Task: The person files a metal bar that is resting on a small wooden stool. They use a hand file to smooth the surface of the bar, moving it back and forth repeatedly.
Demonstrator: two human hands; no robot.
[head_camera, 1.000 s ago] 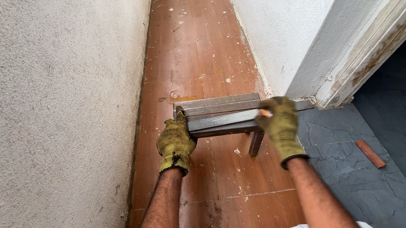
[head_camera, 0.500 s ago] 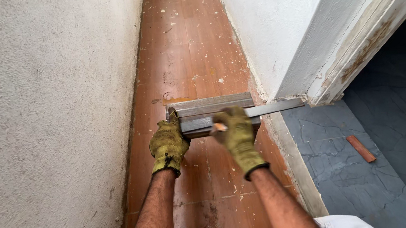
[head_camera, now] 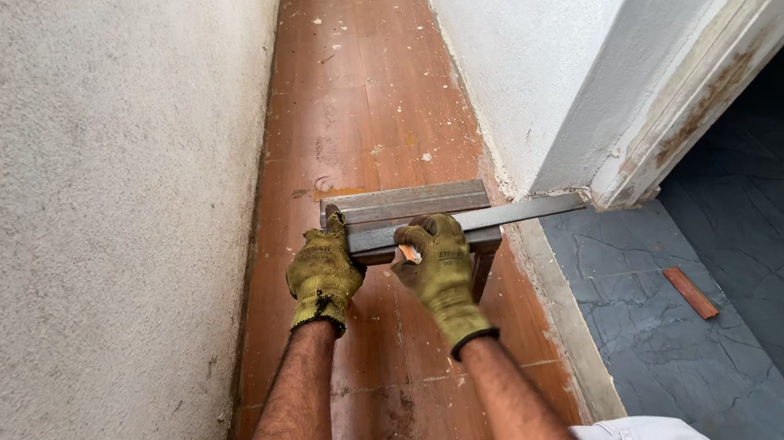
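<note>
Both my hands wear worn yellow-green work gloves. My left hand (head_camera: 323,271) grips the left end of a stack of grey-brown flooring planks (head_camera: 407,202) held crosswise over the reddish wood floor (head_camera: 361,107). My right hand (head_camera: 437,262) is closed on the middle of the stack's near edge, over a long grey plank (head_camera: 527,210) that juts out to the right as far as the door frame. A small orange patch shows at my right glove's fingers.
A rough plastered wall (head_camera: 92,232) runs along the left and a white wall (head_camera: 539,49) along the right, leaving a narrow corridor. A worn door frame (head_camera: 718,89) opens onto dark blue-grey tiles (head_camera: 674,316), where a small reddish wood offcut (head_camera: 690,291) lies.
My right hand has slid left along the planks from the right end to the middle. The left hand keeps its grip on the left end.
</note>
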